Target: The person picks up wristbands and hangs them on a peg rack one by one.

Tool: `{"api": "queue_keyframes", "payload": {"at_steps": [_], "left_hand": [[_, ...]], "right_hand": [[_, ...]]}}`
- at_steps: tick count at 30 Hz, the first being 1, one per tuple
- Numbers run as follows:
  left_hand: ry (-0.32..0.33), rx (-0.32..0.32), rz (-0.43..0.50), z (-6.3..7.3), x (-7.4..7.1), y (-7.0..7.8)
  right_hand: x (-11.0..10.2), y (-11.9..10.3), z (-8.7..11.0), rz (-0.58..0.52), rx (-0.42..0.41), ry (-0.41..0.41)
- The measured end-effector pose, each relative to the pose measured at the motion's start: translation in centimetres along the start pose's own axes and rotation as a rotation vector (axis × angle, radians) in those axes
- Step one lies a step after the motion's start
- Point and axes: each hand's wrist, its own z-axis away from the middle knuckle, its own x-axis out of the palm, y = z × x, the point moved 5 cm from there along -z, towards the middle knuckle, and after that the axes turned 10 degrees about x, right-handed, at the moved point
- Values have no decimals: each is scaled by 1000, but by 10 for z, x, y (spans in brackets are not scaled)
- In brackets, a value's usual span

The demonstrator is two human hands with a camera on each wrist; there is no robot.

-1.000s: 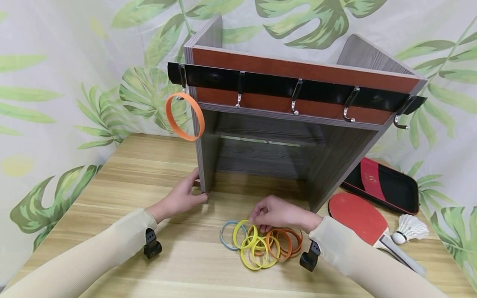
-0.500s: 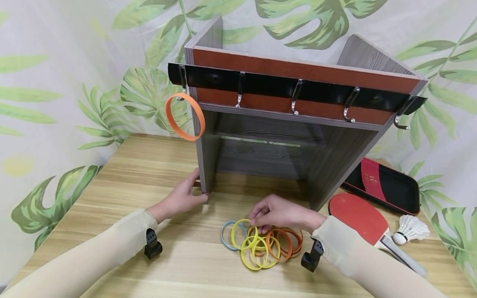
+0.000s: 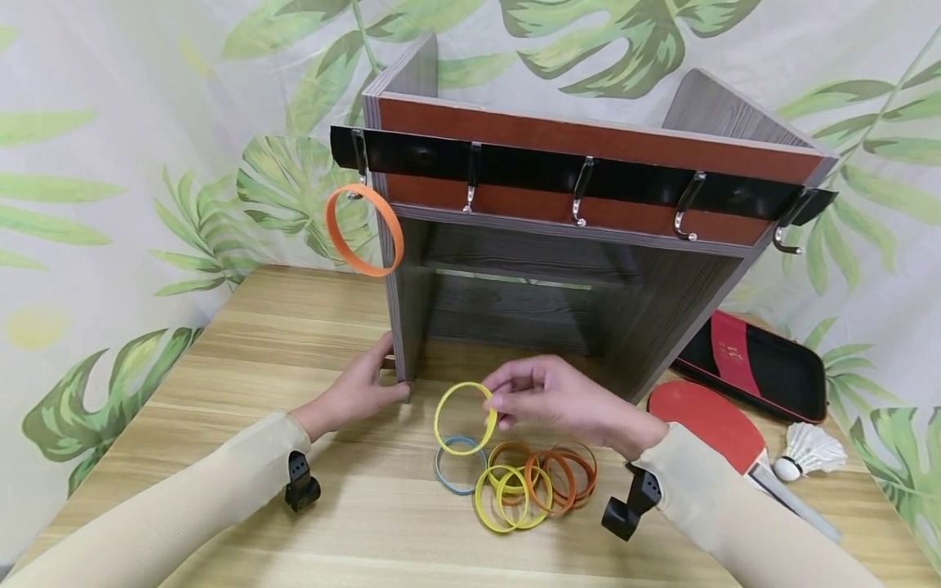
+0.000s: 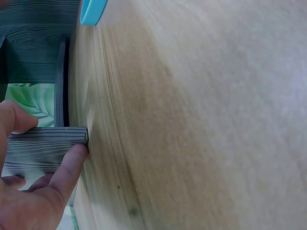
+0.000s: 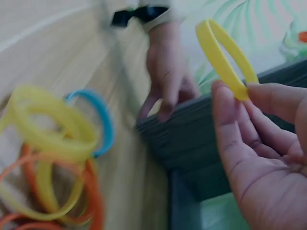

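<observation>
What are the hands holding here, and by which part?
The right hand pinches a yellow band by one side of its loop; the left hand grips the gray side panel near its bottom front corner.

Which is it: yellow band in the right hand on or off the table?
Off: in the right wrist view, the right hand pinches the yellow band up, clear of the table.

Yellow on the held band (image 5: pixel 218 56), orange on the hung band (image 3: pixel 394 233), both shades through the pile (image 5: pixel 57 147), blue on one loose band (image 5: pixel 105 117). Grey grain on the rack (image 3: pixel 676 302), red-brown on its board (image 3: pixel 603 135), black on the strip (image 3: pixel 529 167). Green leaves over white on the cloth (image 3: pixel 470 20); tan streaks on the table (image 3: pixel 294 327).
</observation>
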Motion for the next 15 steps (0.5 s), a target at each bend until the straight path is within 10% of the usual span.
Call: {"api": "queue_keyframes", "payload": {"at_steps": [15], "left_hand": [[-8, -11, 10, 1, -1, 0]], "right_hand": [[5, -88, 32, -352, -387, 174]]}}
